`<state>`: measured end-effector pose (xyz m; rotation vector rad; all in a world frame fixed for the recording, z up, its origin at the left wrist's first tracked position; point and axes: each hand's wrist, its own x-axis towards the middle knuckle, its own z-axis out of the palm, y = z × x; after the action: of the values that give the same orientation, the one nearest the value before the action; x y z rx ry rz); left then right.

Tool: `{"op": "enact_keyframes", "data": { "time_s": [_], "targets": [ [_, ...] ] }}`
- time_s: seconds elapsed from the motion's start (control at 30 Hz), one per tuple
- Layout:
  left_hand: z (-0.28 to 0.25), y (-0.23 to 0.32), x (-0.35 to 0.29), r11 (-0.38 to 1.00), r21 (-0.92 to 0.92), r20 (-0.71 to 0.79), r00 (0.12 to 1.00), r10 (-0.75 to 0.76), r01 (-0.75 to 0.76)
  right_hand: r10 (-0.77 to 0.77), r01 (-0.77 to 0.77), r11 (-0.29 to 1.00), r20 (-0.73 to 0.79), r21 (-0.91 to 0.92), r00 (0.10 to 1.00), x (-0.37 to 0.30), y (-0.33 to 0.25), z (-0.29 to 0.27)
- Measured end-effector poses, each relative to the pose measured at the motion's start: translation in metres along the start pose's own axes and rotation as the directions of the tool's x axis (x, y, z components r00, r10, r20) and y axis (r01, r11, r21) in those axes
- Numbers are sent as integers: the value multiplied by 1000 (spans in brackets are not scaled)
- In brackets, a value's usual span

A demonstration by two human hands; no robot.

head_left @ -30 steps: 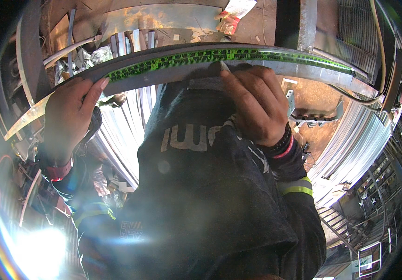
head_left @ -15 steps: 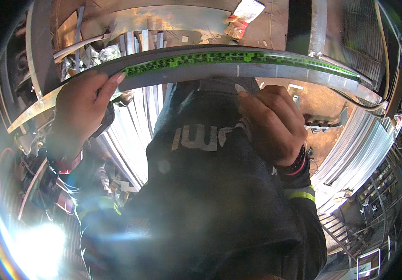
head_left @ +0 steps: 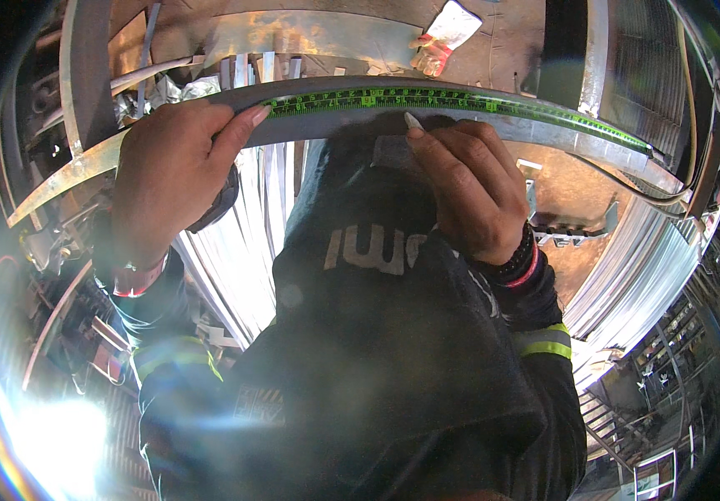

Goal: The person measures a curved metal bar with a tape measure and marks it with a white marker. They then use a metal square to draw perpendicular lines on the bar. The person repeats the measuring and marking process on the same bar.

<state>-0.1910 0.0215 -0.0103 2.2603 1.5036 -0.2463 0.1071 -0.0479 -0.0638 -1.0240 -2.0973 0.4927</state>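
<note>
We see our left hand (head_left: 168,175) closed, its thumb pressing the near end of the green tape measure (head_left: 431,99) to the metal bar (head_left: 327,125), seemingly so the strip won't slip, while our right hand (head_left: 481,188) is curled tightly around a pale pointed stick (head_left: 413,121) (chalk, perhaps), apparently tilted to leave the scale uncovered. The tape runs from our left fingers toward 3 o'clock, passing at 12 o'clock of our right fingers, just beside the stick's tip.
</note>
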Motion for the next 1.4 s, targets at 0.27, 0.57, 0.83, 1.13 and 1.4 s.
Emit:
{"op": "enact_keyframes", "data": {
  "time_s": [0.27, 0.57, 0.83, 1.13, 1.4],
  "targets": [
    [2, -3, 1, 998, -49, -19, 999, 39, -40, 29, -28, 998, 15, -56, 999, 0, -3, 3],
    [-5, 4, 0, 997, -62, 53, 997, -49, 53, 53, -52, 995, 11, -80, 999, 0, -6, 8],
    [-4, 2, 0, 997, -61, 39, 998, -43, 46, 150, -151, 985, 9, 83, 989, 22, -19, -14],
    [-5, 3, 0, 995, -87, 43, 998, -42, 45, 102, -102, 994, 18, -26, 995, 3, -6, -1],
    [-6, 2, 0, 995, -93, 17, 1000, -20, 22, 93, -87, 994, 81, -71, 992, 8, -8, 0]
  ]
}}
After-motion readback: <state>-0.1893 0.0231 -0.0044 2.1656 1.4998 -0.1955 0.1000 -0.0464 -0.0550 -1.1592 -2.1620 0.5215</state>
